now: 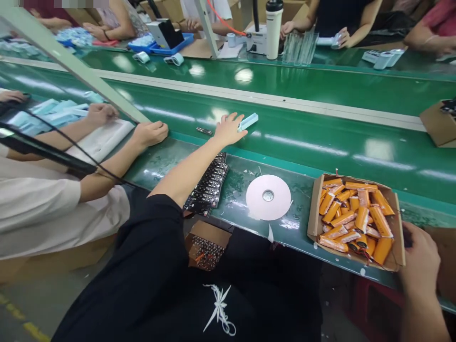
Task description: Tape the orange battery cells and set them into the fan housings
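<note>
At left, a co-worker's hand (151, 133) is positioned at the near edge of the green conveyor (320, 121). Next, a small dark part (204, 130) lies on the conveyor; a stack of circuit boards (211, 184) sits just right of the left forearm (192, 167). The left hand (230, 129) is extended, fingers spread, at the near end of a pale blue housing (249, 122); contact cannot be confirmed. The housing lies on the conveyor, immediately right of this hand — the nearer of the two — its long axis running rightward and away. Further right: a white disc (257, 198), then a cardboard box (315, 213) of orange cells (362, 217). The right hand (422, 254) is at the box's right side, blurred; finger state cannot be determined.
</note>
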A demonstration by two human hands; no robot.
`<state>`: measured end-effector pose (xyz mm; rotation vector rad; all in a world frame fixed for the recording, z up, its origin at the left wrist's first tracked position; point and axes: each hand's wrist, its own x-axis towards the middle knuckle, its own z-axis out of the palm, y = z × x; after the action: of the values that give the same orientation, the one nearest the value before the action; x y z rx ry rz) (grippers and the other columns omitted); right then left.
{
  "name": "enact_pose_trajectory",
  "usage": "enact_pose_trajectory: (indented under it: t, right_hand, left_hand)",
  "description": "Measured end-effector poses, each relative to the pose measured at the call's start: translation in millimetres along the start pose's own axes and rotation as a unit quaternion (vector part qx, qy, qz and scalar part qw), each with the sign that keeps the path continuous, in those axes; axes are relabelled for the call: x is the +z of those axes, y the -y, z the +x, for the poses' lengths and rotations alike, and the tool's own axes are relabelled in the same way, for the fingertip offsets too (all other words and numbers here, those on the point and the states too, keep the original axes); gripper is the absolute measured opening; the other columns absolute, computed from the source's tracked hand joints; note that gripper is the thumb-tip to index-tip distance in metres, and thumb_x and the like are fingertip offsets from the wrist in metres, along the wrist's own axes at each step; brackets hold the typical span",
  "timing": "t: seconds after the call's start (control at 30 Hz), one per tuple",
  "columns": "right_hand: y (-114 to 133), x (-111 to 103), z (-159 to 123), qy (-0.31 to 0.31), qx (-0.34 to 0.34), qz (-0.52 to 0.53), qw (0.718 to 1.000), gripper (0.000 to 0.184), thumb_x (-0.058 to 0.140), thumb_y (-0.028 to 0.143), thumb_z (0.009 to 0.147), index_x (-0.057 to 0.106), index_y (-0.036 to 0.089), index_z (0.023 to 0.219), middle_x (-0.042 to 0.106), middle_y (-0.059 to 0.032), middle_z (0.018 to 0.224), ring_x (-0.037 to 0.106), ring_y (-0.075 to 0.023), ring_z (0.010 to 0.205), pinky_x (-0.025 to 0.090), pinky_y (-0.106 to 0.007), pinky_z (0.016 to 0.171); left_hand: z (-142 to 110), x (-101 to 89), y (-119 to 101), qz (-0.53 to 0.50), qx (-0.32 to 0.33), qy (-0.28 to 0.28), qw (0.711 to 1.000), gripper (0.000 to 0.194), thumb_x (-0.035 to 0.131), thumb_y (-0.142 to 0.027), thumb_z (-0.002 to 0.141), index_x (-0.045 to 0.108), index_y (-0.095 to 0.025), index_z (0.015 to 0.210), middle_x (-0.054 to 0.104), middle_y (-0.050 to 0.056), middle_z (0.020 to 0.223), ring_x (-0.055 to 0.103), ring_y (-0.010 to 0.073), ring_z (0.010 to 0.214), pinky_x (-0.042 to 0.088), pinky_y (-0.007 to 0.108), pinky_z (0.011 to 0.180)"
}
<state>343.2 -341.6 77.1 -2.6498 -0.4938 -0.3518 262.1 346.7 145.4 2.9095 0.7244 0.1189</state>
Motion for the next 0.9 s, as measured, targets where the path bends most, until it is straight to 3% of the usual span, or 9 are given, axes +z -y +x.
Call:
enact_pose_trajectory:
  t: [0.1,0.17,0.3,0.4,0.57,0.67,0.77,0.83,0.9]
  right_hand:
    - [11,-5,-2,0.0,0.013,0.027,1.0,0.037,0.056,0.058,0.083,0.069,0.03,0.104,0.078,-0.0236,0.114,0.072,-0.0472,0.11,0.056,-0.065,0.093]
    - [19,-8,-4,-0.007,0.017,0.04,0.999,0.035,0.057,0.054,0.085,0.07,0.029,0.105,0.078,-0.022,0.114,0.072,-0.0449,0.109,0.056,-0.063,0.096]
    - [32,-9,-6,-0.035,0.028,0.076,0.996,0.034,0.056,0.052,0.092,0.072,0.024,0.104,0.079,-0.0188,0.112,0.072,-0.0381,0.108,0.057,-0.059,0.101]
    - [37,-8,-8,-0.042,0.035,0.082,0.995,0.038,0.055,0.053,0.095,0.073,0.022,0.104,0.078,-0.0172,0.113,0.072,-0.0348,0.109,0.058,-0.056,0.102]
    - [40,-11,-11,-0.099,0.043,0.098,0.989,0.036,0.057,0.052,0.097,0.074,0.02,0.101,0.077,-0.0163,0.106,0.073,-0.0317,0.099,0.061,-0.051,0.092]
    - [39,-11,-12,-0.109,0.041,0.108,0.987,0.035,0.058,0.052,0.098,0.074,0.02,0.1,0.077,-0.0155,0.105,0.072,-0.0305,0.097,0.061,-0.048,0.087]
    - [36,-9,-11,-0.108,0.029,0.107,0.988,0.034,0.059,0.051,0.098,0.075,0.021,0.099,0.077,-0.0151,0.105,0.072,-0.0309,0.098,0.061,-0.049,0.088]
    - [34,-9,-9,-0.111,0.02,0.101,0.989,0.034,0.06,0.051,0.098,0.075,0.021,0.097,0.077,-0.0149,0.103,0.072,-0.0317,0.099,0.061,-0.05,0.089]
    - [36,-11,-9,-0.119,0.019,0.098,0.988,0.035,0.059,0.052,0.097,0.074,0.021,0.096,0.077,-0.0151,0.103,0.072,-0.0319,0.098,0.061,-0.05,0.087]
  left_hand:
    - [29,1.8,-22,0.066,-0.004,0.053,0.996,0.059,0.059,-0.044,0.101,0.063,-0.017,0.154,0.064,0.023,0.148,0.058,0.0481,0.137,0.048,0.064,0.113]
    - [36,5.1,-35,0.075,0.034,0.065,0.994,0.053,0.059,-0.041,0.101,0.07,-0.014,0.146,0.067,0.023,0.143,0.061,0.0456,0.132,0.048,0.06,0.113]
    - [33,22.2,-69,0.068,0.269,0.073,0.958,0.043,0.055,-0.034,0.102,0.076,-0.023,0.138,0.064,0.015,0.152,0.052,0.0373,0.144,0.044,0.052,0.118]
    - [31,34.9,-94,0.047,0.355,0.093,0.929,0.032,0.058,-0.025,0.096,0.083,-0.025,0.117,0.073,0.011,0.142,0.052,0.0343,0.144,0.039,0.053,0.121]
    - [40,33.1,-107,-0.191,0.295,0.163,0.922,0.022,0.071,-0.043,0.088,0.081,-0.024,0.095,0.082,0.006,0.123,0.069,0.0296,0.127,0.05,0.041,0.11]
    - [39,29.4,-108,-0.316,0.196,0.13,0.919,0.026,0.067,-0.043,0.092,0.075,-0.02,0.1,0.083,0.013,0.122,0.075,0.0272,0.108,0.055,0.041,0.1]
    - [34,29.4,-116,-0.324,0.153,0.102,0.928,0.021,0.06,-0.036,0.098,0.071,-0.019,0.106,0.082,0.015,0.122,0.076,0.0258,0.103,0.057,0.043,0.099]
    - [27,27.8,-123,-0.308,0.157,0.087,0.934,0.024,0.053,-0.027,0.101,0.068,-0.019,0.118,0.08,0.014,0.13,0.075,0.0255,0.112,0.055,0.044,0.105]
    - [9,22.7,-128,-0.271,0.18,0.027,0.945,0.032,0.049,-0.024,0.103,0.066,-0.02,0.13,0.074,0.014,0.143,0.068,0.0264,0.131,0.049,0.047,0.117]
